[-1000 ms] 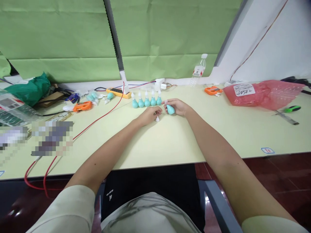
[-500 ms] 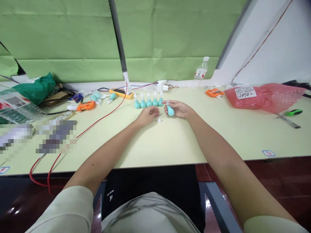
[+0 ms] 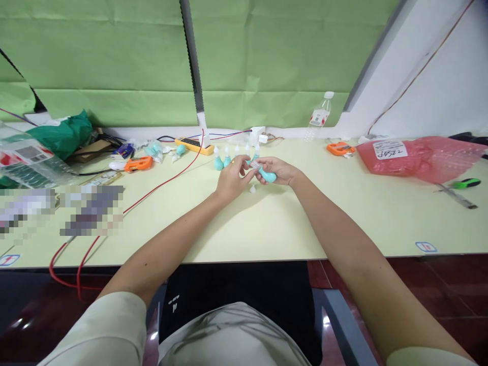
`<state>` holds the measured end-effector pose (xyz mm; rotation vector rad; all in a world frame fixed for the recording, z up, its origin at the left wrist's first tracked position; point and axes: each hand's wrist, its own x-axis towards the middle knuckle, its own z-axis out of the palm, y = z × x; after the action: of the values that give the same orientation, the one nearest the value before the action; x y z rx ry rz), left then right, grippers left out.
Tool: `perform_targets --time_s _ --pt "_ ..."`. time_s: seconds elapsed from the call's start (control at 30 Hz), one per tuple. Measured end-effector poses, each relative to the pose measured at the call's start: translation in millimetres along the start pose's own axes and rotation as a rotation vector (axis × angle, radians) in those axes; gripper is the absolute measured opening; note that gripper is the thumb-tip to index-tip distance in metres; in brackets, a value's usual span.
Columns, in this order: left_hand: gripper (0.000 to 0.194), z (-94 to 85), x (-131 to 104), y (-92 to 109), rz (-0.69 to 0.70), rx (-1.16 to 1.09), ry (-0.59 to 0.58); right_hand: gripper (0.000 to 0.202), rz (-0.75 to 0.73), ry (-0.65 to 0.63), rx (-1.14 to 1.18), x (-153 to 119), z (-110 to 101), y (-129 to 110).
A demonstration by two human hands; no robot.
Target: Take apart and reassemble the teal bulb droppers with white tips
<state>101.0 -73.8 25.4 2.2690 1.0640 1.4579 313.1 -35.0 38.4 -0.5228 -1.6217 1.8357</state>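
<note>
My right hand (image 3: 280,171) is closed around a teal squeeze bulb (image 3: 268,176), tilted with its clear nozzle (image 3: 256,165) pointing left. The curled thumb and fingers of my left hand (image 3: 235,178) meet at this nozzle; the exact contact is partly hidden. On the table just below the hands stands a small white cone-shaped tip (image 3: 252,188). Behind my left hand is a row of several similar teal bulbs (image 3: 218,163) with pale upright tips, some of them partly covered by the fingers.
A yellow multimeter (image 3: 194,146) and a red cable (image 3: 168,180) lie to the left. Farther left are an orange-handled tool (image 3: 139,163) and a green bag (image 3: 72,133). At right are a plastic bottle (image 3: 319,118), orange clippers (image 3: 340,148), a red bag (image 3: 415,157) and a green-handled tool (image 3: 467,183).
My left hand has risen slightly and closed in on the nozzle. The bulb in my right hand has tipped from nearly upright to leaning left. The view has shifted a little.
</note>
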Motion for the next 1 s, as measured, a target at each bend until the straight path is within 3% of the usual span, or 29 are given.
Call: perform_targets --time_s 0.2,0.57,0.73,1.0 --pt "0.028 -4.3 0.3 -2.6 0.127 -0.017 -0.181 0.057 0.092 -0.008 -0.011 0.0 -5.1 0.9" --pt "0.024 2.5 -0.2 -0.6 0.221 0.000 -0.148 0.049 0.210 -0.220 -0.014 -1.2 -6.0 -8.0" --pt "0.027 5.0 -0.3 2.8 0.129 -0.106 -0.152 0.054 0.191 -0.257 0.004 -1.0 -6.3 -6.8" --pt "0.046 12.6 -2.1 2.4 -0.190 -0.540 -0.214 0.058 0.197 -0.266 0.003 0.2 -4.8 -6.0"
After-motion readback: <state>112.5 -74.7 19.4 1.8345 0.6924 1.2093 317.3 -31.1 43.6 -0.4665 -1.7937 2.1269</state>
